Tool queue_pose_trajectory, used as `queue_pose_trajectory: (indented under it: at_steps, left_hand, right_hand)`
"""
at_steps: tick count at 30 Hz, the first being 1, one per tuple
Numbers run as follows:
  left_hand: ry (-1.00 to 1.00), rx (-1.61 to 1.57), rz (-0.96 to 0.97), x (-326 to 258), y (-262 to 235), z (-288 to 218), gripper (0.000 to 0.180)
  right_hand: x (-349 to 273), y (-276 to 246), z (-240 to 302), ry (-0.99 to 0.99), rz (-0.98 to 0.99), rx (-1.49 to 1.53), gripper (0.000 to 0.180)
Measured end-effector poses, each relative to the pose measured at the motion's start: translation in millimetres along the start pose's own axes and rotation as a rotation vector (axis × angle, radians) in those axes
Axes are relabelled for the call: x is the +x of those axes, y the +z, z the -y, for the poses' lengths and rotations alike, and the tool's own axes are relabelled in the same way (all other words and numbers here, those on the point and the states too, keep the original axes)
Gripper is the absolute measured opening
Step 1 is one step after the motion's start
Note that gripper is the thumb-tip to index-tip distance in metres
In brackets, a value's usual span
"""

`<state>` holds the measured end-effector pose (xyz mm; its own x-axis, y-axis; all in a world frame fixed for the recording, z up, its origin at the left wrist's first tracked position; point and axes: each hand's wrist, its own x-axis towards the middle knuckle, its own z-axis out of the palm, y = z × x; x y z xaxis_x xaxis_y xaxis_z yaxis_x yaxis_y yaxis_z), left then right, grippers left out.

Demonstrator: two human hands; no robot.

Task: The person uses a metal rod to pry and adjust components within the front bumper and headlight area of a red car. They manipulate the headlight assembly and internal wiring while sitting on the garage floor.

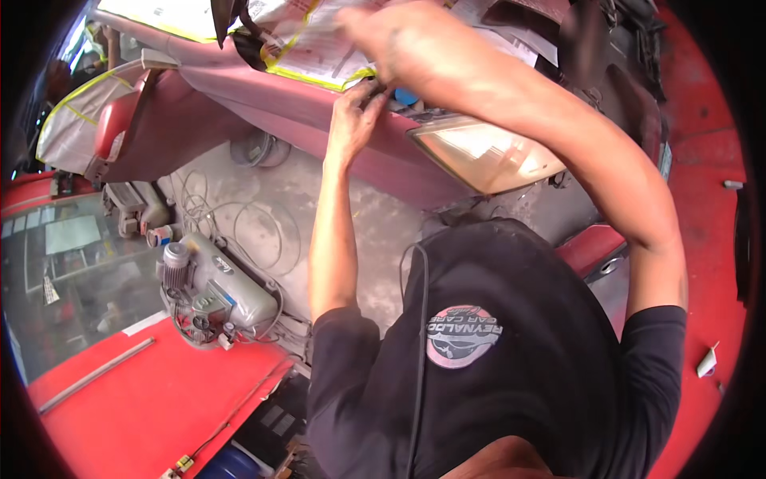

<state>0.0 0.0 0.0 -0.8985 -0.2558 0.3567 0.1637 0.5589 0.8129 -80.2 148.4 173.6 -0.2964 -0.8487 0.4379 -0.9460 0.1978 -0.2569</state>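
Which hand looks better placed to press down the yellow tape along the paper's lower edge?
Probably the left hand: its fingers are close by the yellow tape at the pink panel, while the right hand, blurred, is farther up, over the paper.

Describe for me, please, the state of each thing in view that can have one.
Left hand: at the fender's upper edge, grip unclear.
Right hand: motion-blurred, grip unclear.
Fender: dull pink, side unmasked.
Masking paper: edged with yellow tape.
Headlight: fitted, uncovered.
Car door: apparently open.
Side mirror: extended.
Air compressor: running or off, unclear.
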Motion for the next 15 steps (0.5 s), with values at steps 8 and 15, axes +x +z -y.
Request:
queue_pose_trajectory:
  at_steps: [8,15]
  left_hand:
    - [0.105,0.216,-0.106,0,12,-2,0.012]
    - [0.154,0.236,-0.201,-6,23,18,0.01]
  right_hand:
    - [-1,16,11,0.113,-0.234,0.356,0.03]
    - [-3,25,-12,-0.116,-0.239,0.12,0.031]
